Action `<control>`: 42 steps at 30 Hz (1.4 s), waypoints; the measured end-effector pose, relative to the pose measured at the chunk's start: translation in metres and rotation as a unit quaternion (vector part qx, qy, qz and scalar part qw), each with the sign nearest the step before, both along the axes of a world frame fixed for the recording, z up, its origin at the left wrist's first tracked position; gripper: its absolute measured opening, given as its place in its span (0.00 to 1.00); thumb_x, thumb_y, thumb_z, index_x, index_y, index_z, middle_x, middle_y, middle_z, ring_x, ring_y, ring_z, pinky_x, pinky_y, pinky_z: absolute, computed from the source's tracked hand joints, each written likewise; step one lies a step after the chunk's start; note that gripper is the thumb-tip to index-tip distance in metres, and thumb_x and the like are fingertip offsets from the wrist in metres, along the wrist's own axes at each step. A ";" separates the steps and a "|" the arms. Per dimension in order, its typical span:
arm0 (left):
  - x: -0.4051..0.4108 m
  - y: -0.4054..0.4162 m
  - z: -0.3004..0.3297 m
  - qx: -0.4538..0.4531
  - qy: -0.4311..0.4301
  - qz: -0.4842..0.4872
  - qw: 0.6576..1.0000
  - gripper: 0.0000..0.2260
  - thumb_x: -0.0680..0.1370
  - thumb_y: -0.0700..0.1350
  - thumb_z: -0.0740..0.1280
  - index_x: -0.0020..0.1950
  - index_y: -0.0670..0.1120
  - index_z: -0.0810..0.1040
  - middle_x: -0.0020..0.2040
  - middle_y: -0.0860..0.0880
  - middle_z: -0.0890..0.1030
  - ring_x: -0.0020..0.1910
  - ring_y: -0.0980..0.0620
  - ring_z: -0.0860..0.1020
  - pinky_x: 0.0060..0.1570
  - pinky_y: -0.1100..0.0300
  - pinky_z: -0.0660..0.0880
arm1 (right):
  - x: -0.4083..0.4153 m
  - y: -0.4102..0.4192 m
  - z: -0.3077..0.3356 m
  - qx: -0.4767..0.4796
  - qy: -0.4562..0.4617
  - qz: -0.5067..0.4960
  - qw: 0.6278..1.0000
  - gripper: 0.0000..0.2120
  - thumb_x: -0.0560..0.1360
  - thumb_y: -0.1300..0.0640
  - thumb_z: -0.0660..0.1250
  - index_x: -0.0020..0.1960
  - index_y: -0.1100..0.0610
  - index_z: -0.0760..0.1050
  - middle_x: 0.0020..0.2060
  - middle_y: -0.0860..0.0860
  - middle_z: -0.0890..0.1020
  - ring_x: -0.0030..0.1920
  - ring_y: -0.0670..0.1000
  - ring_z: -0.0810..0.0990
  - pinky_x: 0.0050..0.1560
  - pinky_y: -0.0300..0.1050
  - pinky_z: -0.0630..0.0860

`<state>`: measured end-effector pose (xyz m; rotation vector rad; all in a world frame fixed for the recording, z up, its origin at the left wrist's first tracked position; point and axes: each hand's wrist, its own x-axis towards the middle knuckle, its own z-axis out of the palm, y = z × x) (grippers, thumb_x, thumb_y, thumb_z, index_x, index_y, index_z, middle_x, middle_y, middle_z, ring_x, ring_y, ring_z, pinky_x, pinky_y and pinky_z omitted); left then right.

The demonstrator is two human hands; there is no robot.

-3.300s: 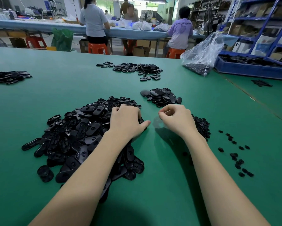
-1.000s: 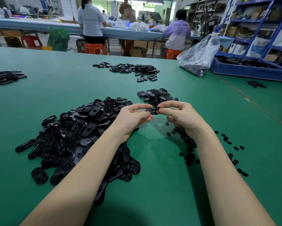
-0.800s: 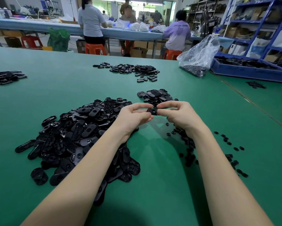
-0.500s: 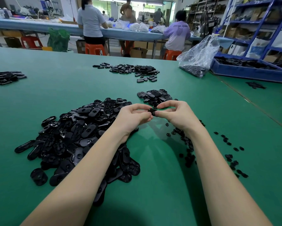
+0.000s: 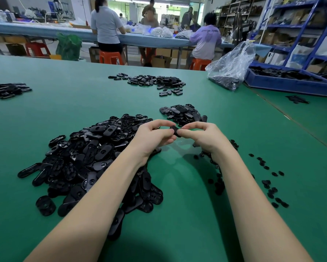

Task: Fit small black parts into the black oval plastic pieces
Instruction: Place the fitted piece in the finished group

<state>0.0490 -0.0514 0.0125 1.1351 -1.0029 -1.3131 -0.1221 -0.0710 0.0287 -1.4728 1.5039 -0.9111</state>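
A green table (image 5: pixel 177 233) is stretching out under and far beyond the fingertips. One big heap of black oval pieces (image 5: pixel 94 159) is lying to the left of the fingers and partly under the left forearm, too many to count. One blue tray (image 5: pixel 289 86) and one clear plastic bag (image 5: pixel 230 70) are sitting well beyond the fingers to the right. Three smaller groups of oval pieces are lying on the table: one far pile (image 5: pixel 155 82) well beyond the fingers, one left pile (image 5: pixel 6 89) at the far left edge, and one near pile (image 5: pixel 183 113) just beyond the fingertips. Small black parts (image 5: pixel 270 188) are lying scattered below and to the right of the right wrist, roughly two dozen showing, some hidden by the arm. The left hand (image 5: pixel 151 137) and the right hand (image 5: pixel 204 137) are meeting above the table, fingers narrowed in a pinch from both sides on one held black piece (image 5: pixel 175 130), which is sitting between the two sets of fingertips; whether a small part is seated in it cannot be told.
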 end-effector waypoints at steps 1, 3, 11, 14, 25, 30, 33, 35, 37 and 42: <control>0.000 0.000 0.001 0.005 0.011 -0.003 1.000 0.08 0.78 0.32 0.69 0.53 0.42 0.83 0.44 0.42 0.85 0.40 0.50 0.85 0.42 0.65 0.80 | -0.002 0.001 -0.001 0.014 -0.014 0.004 1.000 0.11 0.69 0.44 0.80 0.47 0.47 0.86 0.39 0.45 0.84 0.35 0.44 0.75 0.25 0.32 0.65; 0.000 0.000 0.003 0.012 0.032 -0.008 0.999 0.08 0.78 0.31 0.67 0.52 0.42 0.83 0.44 0.44 0.85 0.39 0.51 0.84 0.40 0.66 0.80 | -0.003 0.001 -0.003 0.039 -0.041 0.019 0.998 0.12 0.69 0.42 0.79 0.47 0.47 0.86 0.40 0.42 0.87 0.39 0.47 0.75 0.28 0.36 0.64; -0.004 0.001 0.000 0.012 0.006 0.007 1.000 0.06 0.75 0.31 0.71 0.47 0.41 0.81 0.39 0.44 0.85 0.38 0.50 0.84 0.46 0.63 0.82 | -0.001 -0.001 -0.004 0.007 -0.031 0.048 0.998 0.05 0.70 0.47 0.79 0.41 0.47 0.86 0.35 0.39 0.84 0.32 0.45 0.72 0.25 0.32 0.64; -0.005 0.001 0.000 0.013 -0.004 0.007 1.000 0.07 0.75 0.30 0.70 0.47 0.42 0.81 0.38 0.44 0.85 0.36 0.51 0.84 0.41 0.65 0.81 | -0.001 -0.003 -0.003 -0.006 -0.021 0.048 0.999 0.04 0.71 0.52 0.78 0.39 0.49 0.84 0.31 0.40 0.82 0.27 0.42 0.70 0.24 0.31 0.64; -0.004 0.003 -0.001 0.007 -0.046 -0.003 0.999 0.06 0.76 0.32 0.72 0.47 0.42 0.80 0.42 0.41 0.84 0.33 0.54 0.83 0.37 0.68 0.78 | 0.003 -0.009 -0.010 -0.028 0.022 0.042 0.998 0.05 0.70 0.54 0.77 0.38 0.51 0.82 0.26 0.40 0.76 0.25 0.40 0.69 0.28 0.33 0.66; -0.006 -0.001 -0.005 -0.001 -0.073 0.024 0.997 0.07 0.75 0.32 0.72 0.45 0.43 0.79 0.40 0.43 0.83 0.31 0.56 0.82 0.36 0.68 0.78 | 0.009 -0.012 -0.019 -0.050 0.013 0.015 0.999 0.07 0.68 0.53 0.78 0.39 0.53 0.81 0.26 0.40 0.75 0.23 0.38 0.69 0.24 0.29 0.63; -0.007 -0.004 -0.010 -0.003 -0.121 0.055 0.991 0.07 0.74 0.35 0.75 0.45 0.45 0.80 0.39 0.45 0.85 0.32 0.56 0.83 0.35 0.69 0.76 | 0.011 -0.010 -0.021 -0.066 0.021 0.018 0.997 0.09 0.67 0.53 0.79 0.37 0.53 0.79 0.23 0.40 0.73 0.23 0.40 0.67 0.24 0.31 0.63; -0.005 -0.005 -0.011 -0.008 -0.120 0.058 0.991 0.07 0.74 0.35 0.74 0.45 0.46 0.80 0.39 0.46 0.85 0.33 0.56 0.83 0.34 0.68 0.75 | 0.011 -0.010 -0.022 -0.086 0.019 0.027 0.996 0.08 0.68 0.52 0.79 0.38 0.52 0.80 0.24 0.41 0.75 0.25 0.41 0.69 0.27 0.31 0.66; -0.002 -0.006 -0.011 -0.014 -0.088 0.055 0.995 0.07 0.74 0.34 0.73 0.45 0.46 0.80 0.38 0.47 0.86 0.35 0.53 0.83 0.40 0.63 0.78 | 0.009 -0.009 -0.020 -0.111 0.014 0.048 0.993 0.06 0.71 0.52 0.78 0.43 0.50 0.82 0.29 0.42 0.80 0.27 0.41 0.73 0.29 0.32 0.68; 0.000 -0.011 -0.014 0.003 -0.015 0.058 0.998 0.07 0.76 0.33 0.70 0.48 0.44 0.81 0.39 0.45 0.87 0.39 0.50 0.84 0.52 0.59 0.80 | 0.006 -0.009 -0.020 -0.180 0.081 0.069 0.978 0.09 0.71 0.54 0.77 0.47 0.43 0.82 0.36 0.42 0.84 0.26 0.40 0.73 0.32 0.38 0.71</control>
